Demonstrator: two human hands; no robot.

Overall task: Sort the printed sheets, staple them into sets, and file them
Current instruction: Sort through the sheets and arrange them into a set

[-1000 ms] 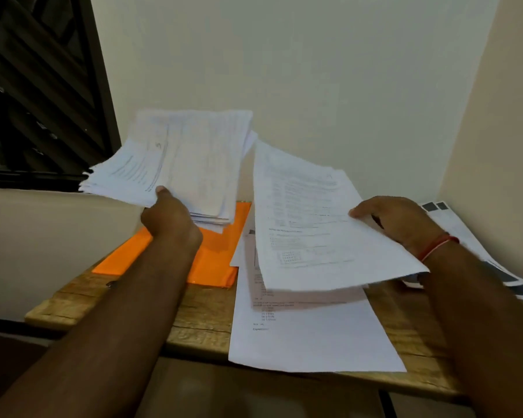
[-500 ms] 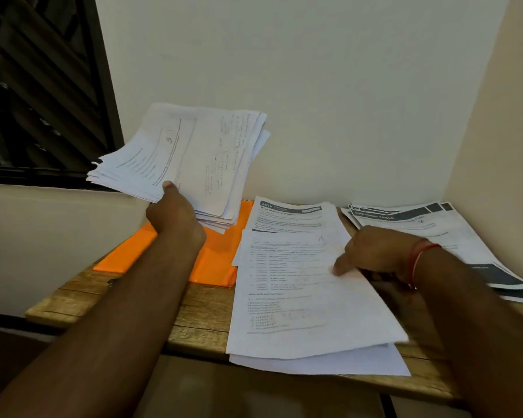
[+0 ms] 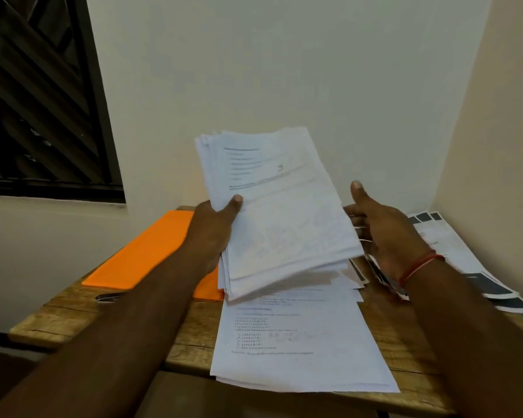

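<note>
- Head camera: the left hand [image 3: 215, 233] clamps a thick stack of sheets [image 3: 284, 221] at its left edge, thumb on top, and holds it tilted above the table [image 3: 103, 315].
- The right hand [image 3: 381, 233] is spread and holds nothing, just beside the stack's right edge; I cannot tell if it touches.
- Risk: with a grip on one edge only, the fanned lower sheets can slip out and mix with the pile [image 3: 299, 351] below.
- Risk: this pile hangs over the table's front edge, so a brush from an arm can push it off.
- The orange folder [image 3: 145, 251] lies at the left, near the pile.
</note>
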